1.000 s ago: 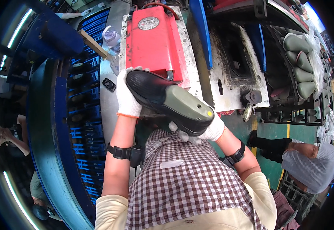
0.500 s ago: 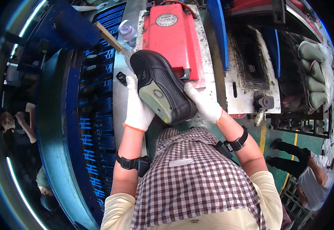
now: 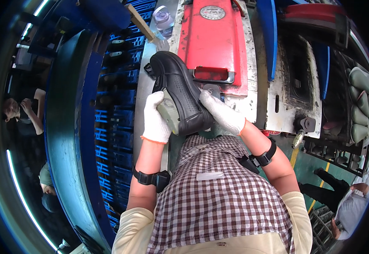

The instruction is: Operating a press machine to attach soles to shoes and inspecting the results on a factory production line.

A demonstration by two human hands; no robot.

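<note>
Held shoe and its surroundings, with the red casing (image 3: 213,46) as reference: the black shoe (image 3: 179,86) is raised in front of the casing, toward its near left corner; its toe points along the casing's left side, its heel lies on the near side, and a grey-green last (image 3: 168,111) fills its opening, turned away from the casing; the left hand (image 3: 156,118), gloved in white, is partly closed around the last, thumb on its face; the right hand (image 3: 223,113), likewise gloved, curves half closed against the shoe's flank near the heel, just in front of the casing; a clear bottle (image 3: 163,20) stands left of the casing; a blue panel (image 3: 271,42) and, farther off, a scorched metal plate (image 3: 285,115) lie to its right.
</note>
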